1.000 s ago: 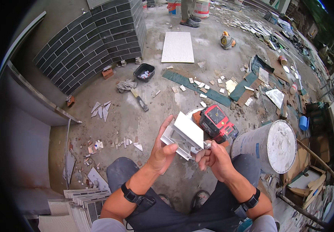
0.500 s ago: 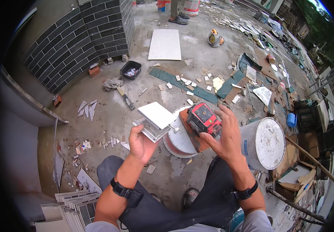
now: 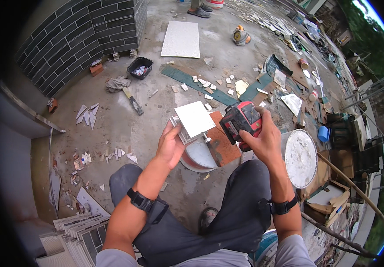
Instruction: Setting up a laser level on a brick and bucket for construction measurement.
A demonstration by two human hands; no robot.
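Observation:
My left hand (image 3: 170,147) grips a small lifting stand with a square white top plate (image 3: 195,119) and a metal screw knob at its side. In my right hand (image 3: 265,138) is a red and black laser level (image 3: 242,121), lifted and tilted, with fingers wrapped round its right side. Below both hands stands a bucket with a pale lid (image 3: 202,153), and a reddish brick (image 3: 224,143) lies across it. The stand is above the bucket's left part, and the laser level is over the brick's right side. My fingers under the stand are partly hidden.
A white-lidded bucket (image 3: 301,158) stands right of my knee. Ahead lie a hammer (image 3: 132,101), a black tub (image 3: 140,67), tile scraps and a large pale tile (image 3: 180,40). An angle grinder (image 3: 241,35) sits farther off. Stacked tiles (image 3: 78,236) are at lower left.
My right hand has closed round the laser level and raised it off the brick. The stand has moved right and up in my left hand. The view has shifted slightly.

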